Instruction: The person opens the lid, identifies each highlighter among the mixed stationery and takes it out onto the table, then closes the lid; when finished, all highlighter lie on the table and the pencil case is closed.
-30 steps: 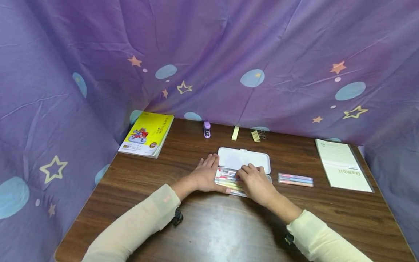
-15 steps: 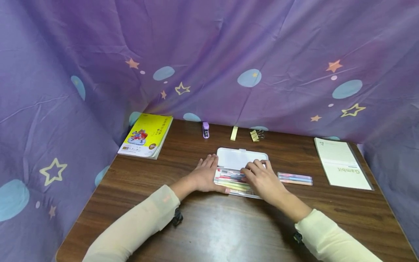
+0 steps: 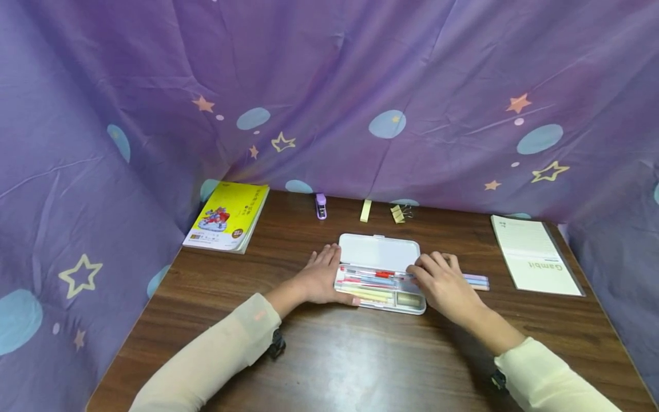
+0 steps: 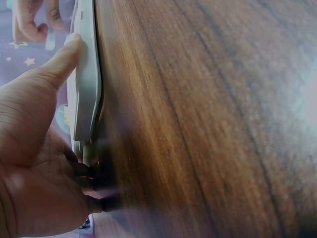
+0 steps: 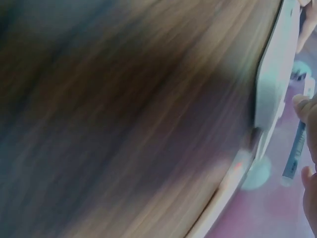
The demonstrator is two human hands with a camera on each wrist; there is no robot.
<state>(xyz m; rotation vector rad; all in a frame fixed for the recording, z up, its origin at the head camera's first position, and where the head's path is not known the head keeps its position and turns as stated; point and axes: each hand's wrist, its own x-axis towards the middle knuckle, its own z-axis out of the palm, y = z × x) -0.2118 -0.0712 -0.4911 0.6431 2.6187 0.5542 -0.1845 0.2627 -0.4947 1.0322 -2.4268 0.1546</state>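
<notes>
An open white pencil case lies in the middle of the table, its lid folded back. Inside are pens, a red pen among them, yellow sticks and a small beige block in a corner compartment. My left hand braces the case's left end, fingers extended, thumb along the front edge. Over the right end, my right hand pinches a dark blue-grey pen with clear ends, seen in the right wrist view. From the head, my fingers mostly hide that pen.
Pastel pens lie right of the case, partly behind my right hand. A notepad is far right. A yellow book lies far left. Along the back stand a purple stapler, a pale yellow strip and binder clips.
My right hand has moved rightward from over the pens to beyond the case's right end, uncovering the compartments. The left hand has stayed against the case.
</notes>
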